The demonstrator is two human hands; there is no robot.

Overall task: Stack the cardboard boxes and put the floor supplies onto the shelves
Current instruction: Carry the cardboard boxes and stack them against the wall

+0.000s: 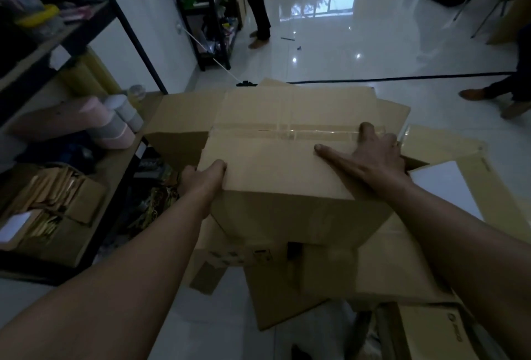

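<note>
I have a closed cardboard box in front of me, between my two arms, its top turned up toward me with a strip of clear tape running across the seam. My left hand grips the box at its near left corner: the thumb lies over the top edge while the fingers go round the side, out of my sight. My right hand lies spread on the top toward the right side, palm down, thumb stretched straight along the cardboard and pointing left, fingers reaching to the tape by the right edge; whether the tips hook over that edge I cannot tell, as they are blurred. Under the box lie more cardboard boxes and flattened sheets on the white tiled floor; I cannot tell whether my box rests on them or hangs just above. To my left stands the shelf, just beside the box, with rolls and paper goods on it.
</note>
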